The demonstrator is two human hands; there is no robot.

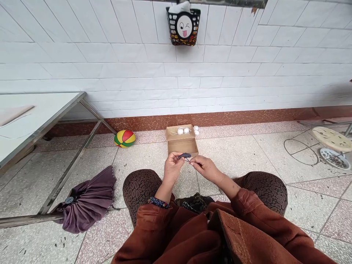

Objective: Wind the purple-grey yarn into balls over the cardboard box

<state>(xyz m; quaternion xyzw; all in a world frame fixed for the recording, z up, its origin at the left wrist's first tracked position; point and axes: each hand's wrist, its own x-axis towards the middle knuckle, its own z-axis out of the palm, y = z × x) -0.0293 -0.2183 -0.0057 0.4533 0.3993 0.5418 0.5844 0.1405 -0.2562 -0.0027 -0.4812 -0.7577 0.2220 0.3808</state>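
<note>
A small bundle of dark blue yarn (184,155) is held between the fingertips of my left hand (172,167), above the near edge of an open cardboard box (183,147). My right hand (205,168) is just to the right, its thumb and forefinger pinching a dark strand of the same yarn. The strand runs taut from the bundle to those fingers. White yarn balls (183,131) with loose thread lie at the raised back part of the box. More white balls (196,130) sit on the floor against its right side.
A striped ball (124,139) and a folded purple umbrella (88,200) lie near a metal-framed table (41,121) on the left. On the right are a round stool (331,139) and a dish of dark bits (334,158). A black basket (184,26) hangs on the tiled wall.
</note>
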